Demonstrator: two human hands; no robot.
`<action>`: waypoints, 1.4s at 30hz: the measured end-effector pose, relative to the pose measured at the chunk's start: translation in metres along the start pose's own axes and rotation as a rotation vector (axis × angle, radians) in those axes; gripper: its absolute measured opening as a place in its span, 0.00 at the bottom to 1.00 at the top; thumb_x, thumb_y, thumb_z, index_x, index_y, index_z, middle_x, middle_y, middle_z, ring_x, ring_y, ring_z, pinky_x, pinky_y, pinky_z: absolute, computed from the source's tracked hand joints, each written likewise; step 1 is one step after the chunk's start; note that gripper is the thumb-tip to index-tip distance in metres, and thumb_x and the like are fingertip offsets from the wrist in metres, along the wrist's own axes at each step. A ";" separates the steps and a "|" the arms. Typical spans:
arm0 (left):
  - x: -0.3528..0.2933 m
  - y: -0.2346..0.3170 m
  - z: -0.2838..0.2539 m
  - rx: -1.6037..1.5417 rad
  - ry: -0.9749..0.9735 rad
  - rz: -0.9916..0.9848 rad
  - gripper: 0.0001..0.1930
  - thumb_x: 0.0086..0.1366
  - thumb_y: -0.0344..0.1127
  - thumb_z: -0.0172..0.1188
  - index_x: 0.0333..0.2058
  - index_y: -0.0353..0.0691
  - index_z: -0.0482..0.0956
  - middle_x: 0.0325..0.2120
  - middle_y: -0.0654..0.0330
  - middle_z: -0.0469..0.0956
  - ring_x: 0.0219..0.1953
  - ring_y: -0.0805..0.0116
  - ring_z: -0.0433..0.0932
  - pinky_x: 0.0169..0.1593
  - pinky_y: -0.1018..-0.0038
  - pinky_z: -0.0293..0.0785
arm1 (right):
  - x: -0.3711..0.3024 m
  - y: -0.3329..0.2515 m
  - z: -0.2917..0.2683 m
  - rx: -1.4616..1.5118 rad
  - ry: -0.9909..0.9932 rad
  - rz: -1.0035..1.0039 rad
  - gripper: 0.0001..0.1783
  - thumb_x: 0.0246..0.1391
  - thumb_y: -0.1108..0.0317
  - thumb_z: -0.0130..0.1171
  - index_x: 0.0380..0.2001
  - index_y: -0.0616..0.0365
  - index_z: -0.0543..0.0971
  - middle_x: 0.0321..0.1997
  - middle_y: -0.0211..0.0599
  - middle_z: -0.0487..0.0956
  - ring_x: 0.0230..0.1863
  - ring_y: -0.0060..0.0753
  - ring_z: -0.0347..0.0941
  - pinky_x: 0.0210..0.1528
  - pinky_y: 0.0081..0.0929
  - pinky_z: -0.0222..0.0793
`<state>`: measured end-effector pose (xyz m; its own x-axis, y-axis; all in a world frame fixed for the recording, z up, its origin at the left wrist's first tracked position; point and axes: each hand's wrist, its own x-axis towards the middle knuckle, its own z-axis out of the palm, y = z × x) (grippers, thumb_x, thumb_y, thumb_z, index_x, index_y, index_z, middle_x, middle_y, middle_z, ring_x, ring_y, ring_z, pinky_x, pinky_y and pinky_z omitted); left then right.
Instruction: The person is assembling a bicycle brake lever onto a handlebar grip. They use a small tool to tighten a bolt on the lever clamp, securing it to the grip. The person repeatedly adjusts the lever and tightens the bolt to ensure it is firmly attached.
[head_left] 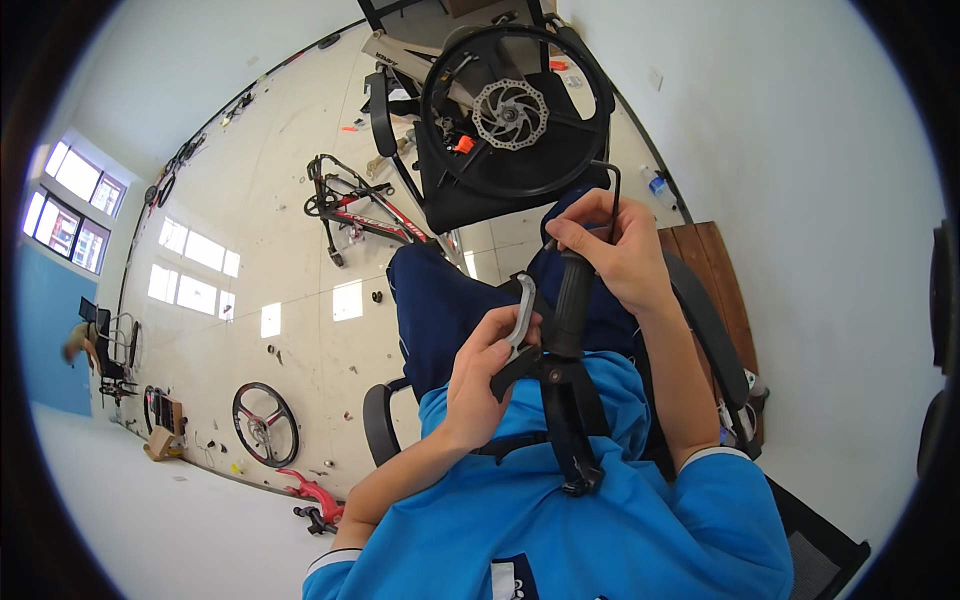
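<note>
Across my lap lies a black handlebar part [572, 420], its ribbed rubber grip [572, 300] pointing away from me. My left hand [475, 385] is closed around a silver brake lever [523, 312] and its black clamp, against the left side of the bar. At the far end of the grip, my right hand [625, 250] pinches a black L-shaped hex key [616, 195], whose bent end sticks up above the fingers. A thin tip shows by the right thumb; whether it touches the grip end I cannot tell.
A black wheel with a disc rotor [510, 114] rests on a black chair ahead. On the floor are a bicycle frame [372, 215], a three-spoke wheel [265, 425] and a red frame part [318, 495]. Brown boards [722, 290] stand right of my armrest. Another person [80, 342] is far left.
</note>
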<state>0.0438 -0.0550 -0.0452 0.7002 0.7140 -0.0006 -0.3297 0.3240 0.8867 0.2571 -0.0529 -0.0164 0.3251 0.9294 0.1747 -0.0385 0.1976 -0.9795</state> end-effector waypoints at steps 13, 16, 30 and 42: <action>0.005 0.010 0.006 0.642 0.072 0.095 0.13 0.73 0.36 0.47 0.40 0.33 0.77 0.16 0.64 0.69 0.19 0.81 0.63 0.23 0.79 0.58 | -0.005 -0.001 -0.011 -0.203 0.129 -0.126 0.08 0.51 0.69 0.69 0.25 0.60 0.81 0.22 0.25 0.80 0.17 0.04 0.59 0.19 0.09 0.48; 0.007 0.013 0.003 0.705 0.023 0.098 0.12 0.73 0.36 0.48 0.41 0.33 0.77 0.14 0.65 0.67 0.17 0.82 0.60 0.23 0.80 0.55 | -0.004 0.001 -0.011 -0.191 0.134 -0.138 0.08 0.50 0.69 0.70 0.26 0.59 0.81 0.21 0.24 0.80 0.16 0.04 0.58 0.19 0.10 0.48; 0.024 0.022 -0.030 0.344 -0.053 -0.077 0.16 0.76 0.42 0.45 0.41 0.35 0.75 0.15 0.73 0.64 0.15 0.88 0.58 0.20 0.85 0.51 | -0.037 -0.032 -0.001 -0.399 0.017 -0.377 0.08 0.44 0.76 0.72 0.31 0.57 0.84 0.25 0.24 0.82 0.14 0.06 0.54 0.18 0.12 0.43; 0.024 0.015 -0.042 0.490 0.087 -0.087 0.15 0.75 0.40 0.47 0.40 0.33 0.76 0.16 0.69 0.67 0.18 0.83 0.62 0.22 0.82 0.57 | -0.029 -0.005 0.021 -0.532 -0.344 -0.296 0.12 0.44 0.76 0.70 0.35 0.61 0.84 0.32 0.40 0.85 0.33 0.34 0.84 0.36 0.21 0.77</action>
<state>0.0292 -0.0068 -0.0513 0.6495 0.7532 -0.1040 0.0780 0.0701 0.9945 0.2279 -0.0739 -0.0143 -0.0709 0.9235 0.3771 0.5018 0.3597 -0.7866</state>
